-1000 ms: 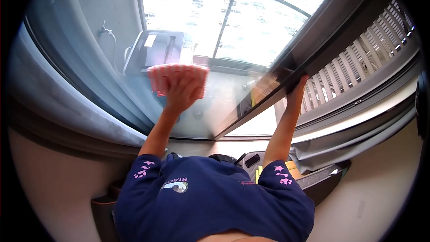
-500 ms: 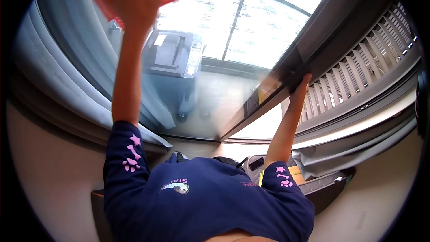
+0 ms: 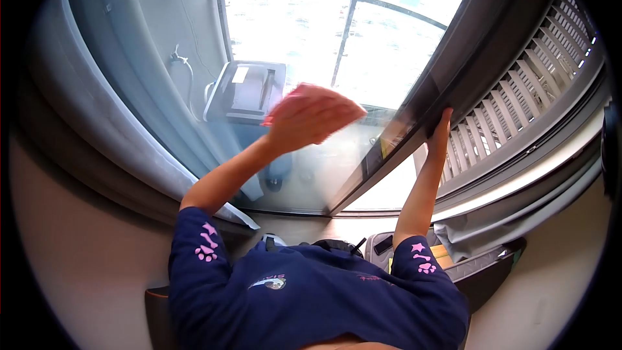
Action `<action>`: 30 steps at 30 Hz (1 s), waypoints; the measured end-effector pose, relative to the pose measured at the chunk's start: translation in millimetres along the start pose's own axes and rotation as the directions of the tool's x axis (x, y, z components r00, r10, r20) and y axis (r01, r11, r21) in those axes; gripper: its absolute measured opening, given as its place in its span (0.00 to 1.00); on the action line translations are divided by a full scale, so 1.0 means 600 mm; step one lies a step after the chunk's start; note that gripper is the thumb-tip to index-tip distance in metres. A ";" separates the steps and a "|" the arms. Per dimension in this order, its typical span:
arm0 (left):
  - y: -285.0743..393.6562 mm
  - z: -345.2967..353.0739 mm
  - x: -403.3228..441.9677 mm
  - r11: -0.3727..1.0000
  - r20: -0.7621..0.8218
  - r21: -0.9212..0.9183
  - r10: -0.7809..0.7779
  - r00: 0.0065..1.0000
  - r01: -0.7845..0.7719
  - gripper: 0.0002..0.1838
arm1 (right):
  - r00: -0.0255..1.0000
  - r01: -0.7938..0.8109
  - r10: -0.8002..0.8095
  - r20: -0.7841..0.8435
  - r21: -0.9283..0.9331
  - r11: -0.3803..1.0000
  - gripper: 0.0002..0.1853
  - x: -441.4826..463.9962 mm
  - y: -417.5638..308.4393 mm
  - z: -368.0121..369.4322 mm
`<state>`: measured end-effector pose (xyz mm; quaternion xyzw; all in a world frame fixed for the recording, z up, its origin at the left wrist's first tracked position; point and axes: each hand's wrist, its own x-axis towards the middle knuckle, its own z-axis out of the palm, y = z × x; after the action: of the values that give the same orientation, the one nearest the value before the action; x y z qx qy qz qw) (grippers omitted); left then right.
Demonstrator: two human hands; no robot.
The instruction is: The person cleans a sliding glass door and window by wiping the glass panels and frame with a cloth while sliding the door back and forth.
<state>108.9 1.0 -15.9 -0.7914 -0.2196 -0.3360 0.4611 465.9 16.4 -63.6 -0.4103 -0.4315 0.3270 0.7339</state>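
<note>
A red and white cloth (image 3: 324,105) lies under my left hand (image 3: 295,131), pressed flat against the glass door pane (image 3: 311,175); both are slightly blurred. My right hand (image 3: 442,123) rests against the dark door frame (image 3: 473,71) at the right, its thumb side showing and most fingers hidden behind the frame's edge. Through the glass, a grey machine with a dark lid (image 3: 249,91) stands outside, just left of the cloth.
Blue-grey curtains (image 3: 123,110) hang at the left, and a grey curtain (image 3: 492,227) is bunched at the right. A slatted panel (image 3: 512,104) stands beyond the opening. Outside is a railing (image 3: 343,45). An open case (image 3: 486,266) lies below on the right.
My left hand and the cloth swept up to the upper left, then came down and right to the middle of the pane. My right hand stayed on the frame.
</note>
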 end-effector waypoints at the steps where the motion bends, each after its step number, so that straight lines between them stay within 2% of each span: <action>1: -0.034 0.023 -0.083 0.992 -0.011 -0.059 -0.108 0.994 0.108 0.27 | 1.000 0.015 -0.015 -0.022 -0.028 1.000 0.44 -0.004 -0.001 0.004; 2: -0.077 0.031 -0.158 0.956 0.140 -0.104 -0.257 0.956 0.272 0.29 | 0.999 0.027 -0.030 -0.040 -0.058 0.998 0.45 -0.009 -0.001 0.007; 3: -0.128 0.017 -0.189 0.914 0.088 0.012 -0.404 0.911 0.405 0.30 | 0.995 0.060 -0.064 -0.073 -0.054 0.997 0.45 -0.008 0.002 0.010; 4: -0.169 -0.008 -0.207 0.841 -0.148 0.050 -0.528 0.836 0.539 0.33 | 0.994 0.058 -0.063 -0.087 -0.062 0.996 0.45 -0.010 0.001 0.013; 5: -0.211 -0.015 -0.248 0.757 -0.282 0.122 -0.594 0.754 0.642 0.35 | 0.993 0.056 -0.063 -0.100 -0.067 0.996 0.45 -0.013 -0.004 0.018; 6: -0.239 -0.016 -0.276 0.663 -0.380 0.086 -0.668 0.639 0.744 0.36 | 0.992 0.053 -0.061 -0.112 -0.071 0.996 0.45 -0.016 -0.009 0.021; 7: -0.255 -0.023 -0.273 0.555 -0.445 0.082 -0.723 0.528 0.828 0.37 | 0.994 0.041 -0.047 -0.098 -0.061 0.997 0.45 -0.018 -0.012 0.022; 10: -0.243 -0.020 -0.235 0.380 -0.436 0.138 -0.806 0.401 0.915 0.36 | 0.992 0.055 -0.061 -0.111 -0.061 0.997 0.46 -0.017 -0.015 0.028; 12: -0.205 0.001 -0.177 0.460 -0.452 0.214 -0.735 0.505 0.862 0.35 | 0.993 0.051 -0.057 -0.104 -0.058 0.997 0.46 -0.009 0.002 0.011; 13: -0.185 0.029 -0.160 0.483 -0.423 0.319 -0.697 0.578 0.816 0.34 | 0.995 0.052 -0.056 -0.084 -0.054 0.997 0.46 -0.011 0.000 0.012; 14: -0.152 0.044 -0.116 0.529 -0.399 0.335 -0.670 0.626 0.779 0.34 | 0.996 0.056 -0.059 -0.061 -0.051 0.997 0.46 -0.010 -0.002 0.015; 15: -0.106 0.032 -0.049 0.627 -0.344 0.151 -0.691 0.636 0.764 0.35 | 0.997 0.058 -0.061 -0.052 -0.058 0.997 0.47 -0.011 -0.005 0.017; 16: -0.057 0.051 -0.023 0.646 -0.116 -0.300 -0.755 0.645 0.702 0.33 | 0.997 0.054 -0.056 -0.051 -0.047 0.997 0.47 -0.011 -0.007 0.020; 17: -0.012 0.051 0.025 0.745 -0.112 -0.254 -0.656 0.747 0.616 0.27 | 0.997 0.054 -0.057 -0.049 -0.061 0.997 0.47 -0.010 -0.010 0.021; 18: 0.032 0.057 0.065 0.837 -0.157 -0.272 -0.525 0.837 0.474 0.23 | 0.997 0.051 -0.055 -0.048 -0.072 0.996 0.47 -0.010 -0.012 0.022; 19: 0.076 0.057 0.097 0.867 -0.165 -0.350 -0.429 0.888 0.354 0.22 | 0.999 0.001 -0.005 -0.045 -0.080 0.997 0.46 -0.014 -0.025 0.027; 20: 0.107 0.044 0.132 0.912 -0.122 -0.341 -0.284 0.951 0.228 0.23 | 0.998 -0.055 0.052 -0.045 -0.084 0.995 0.46 -0.022 -0.047 0.032; 21: 0.137 0.057 0.130 0.978 0.006 -0.176 -0.116 0.993 0.115 0.30 | 0.993 -0.112 0.109 -0.043 -0.086 0.990 0.46 -0.030 -0.056 0.037; 22: 0.155 0.065 0.125 0.978 0.130 -0.206 0.005 0.992 0.022 0.31 | 0.995 -0.094 0.092 -0.027 -0.095 0.991 0.46 -0.030 -0.055 0.037; 24: 0.159 0.067 0.091 0.984 0.161 -0.177 0.032 0.986 -0.003 0.31 | 0.999 -0.043 0.044 0.005 -0.111 0.993 0.45 -0.022 -0.054 0.032; 26: 0.132 0.039 0.042 0.987 0.059 0.019 -0.158 0.986 0.157 0.30 | 0.998 -0.060 0.056 -0.030 -0.121 0.991 0.45 -0.024 -0.052 0.029; 27: 0.115 0.046 -0.016 0.941 -0.021 -0.191 -0.288 0.957 0.279 0.27 | 0.998 -0.046 0.042 -0.037 -0.110 0.993 0.45 -0.024 -0.049 0.029; 28: 0.100 0.073 -0.107 0.867 0.054 -0.317 -0.388 0.920 0.384 0.24 | 0.999 -0.031 0.027 -0.044 -0.097 0.995 0.45 -0.023 -0.043 0.029; 29: 0.075 0.075 -0.193 0.801 0.212 -0.297 -0.475 0.854 0.519 0.22 | 0.999 -0.025 0.022 -0.032 -0.073 0.997 0.45 -0.018 -0.035 0.024; 30: 0.046 0.073 -0.263 0.748 0.259 -0.231 -0.569 0.780 0.622 0.23 | 1.000 -0.018 0.017 -0.021 -0.049 0.999 0.45 -0.013 -0.026 0.015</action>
<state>34.6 20.5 -162.8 -0.7663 -0.4459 -0.4255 0.1811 456.2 5.9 -50.2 -0.4353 -0.4282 0.3185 0.7251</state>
